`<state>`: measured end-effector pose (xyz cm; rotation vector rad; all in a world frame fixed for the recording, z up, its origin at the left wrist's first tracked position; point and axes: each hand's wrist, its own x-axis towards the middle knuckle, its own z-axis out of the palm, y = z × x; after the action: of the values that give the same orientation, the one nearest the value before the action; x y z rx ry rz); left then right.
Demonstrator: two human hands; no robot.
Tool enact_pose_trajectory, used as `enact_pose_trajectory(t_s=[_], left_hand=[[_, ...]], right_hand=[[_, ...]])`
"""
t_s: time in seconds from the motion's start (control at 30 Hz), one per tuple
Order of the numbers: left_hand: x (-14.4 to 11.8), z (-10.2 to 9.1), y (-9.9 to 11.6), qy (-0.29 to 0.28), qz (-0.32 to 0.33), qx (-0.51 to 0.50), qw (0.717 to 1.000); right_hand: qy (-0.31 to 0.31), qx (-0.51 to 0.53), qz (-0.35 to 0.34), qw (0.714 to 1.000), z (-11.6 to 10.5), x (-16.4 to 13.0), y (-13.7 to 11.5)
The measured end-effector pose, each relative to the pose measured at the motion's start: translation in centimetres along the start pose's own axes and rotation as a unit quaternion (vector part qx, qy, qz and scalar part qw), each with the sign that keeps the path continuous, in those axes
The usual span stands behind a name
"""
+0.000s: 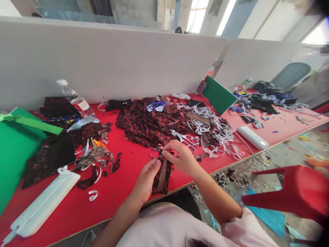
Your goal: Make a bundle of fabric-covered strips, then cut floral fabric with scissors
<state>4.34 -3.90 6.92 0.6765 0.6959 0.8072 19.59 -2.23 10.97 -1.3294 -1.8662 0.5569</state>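
Close to the table's front edge, my left hand [147, 180] and my right hand [183, 158] pinch the top end of a black strip of fabric with a red floral print [168, 174]. Its two lengths hang down toward the edge, with a gap between them. Just beyond my fingers lie white-handled scissors [185, 138], their handles partly spread. A large heap of the same floral fabric [144, 121] lies behind them, with a blue patterned piece [156, 105] on top. What sits between my fingertips is too small to make out.
White ribbon scraps [218, 132] pile up on the right, beside a white lamp-like bar [253, 137]. On the left are another white bar [45, 206], a dark phone-like slab [61, 152], a bottle [77, 99] and a green board [15, 154]. A red stool [300, 192] stands on the littered floor.
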Motion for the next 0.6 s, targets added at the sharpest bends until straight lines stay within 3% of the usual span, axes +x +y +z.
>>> enact_pose_trajectory(t_s=[0.1,0.33,0.6], left_hand=[[0.3,-0.3,-0.4,0.031,0.03,0.051,0.998],[0.7,-0.6,-0.8,0.085,0.072,0.114,0.987],[0.5,-0.3,-0.7,0.079,0.068,0.089,0.991]], right_hand=[[0.007,-0.035,-0.017,0.999,0.4,-0.1,0.1],[0.038,0.043,-0.034,0.998,1.2,-0.2,0.7],[0.042,-0.079,-0.113,0.99,1.2,-0.7,0.5]])
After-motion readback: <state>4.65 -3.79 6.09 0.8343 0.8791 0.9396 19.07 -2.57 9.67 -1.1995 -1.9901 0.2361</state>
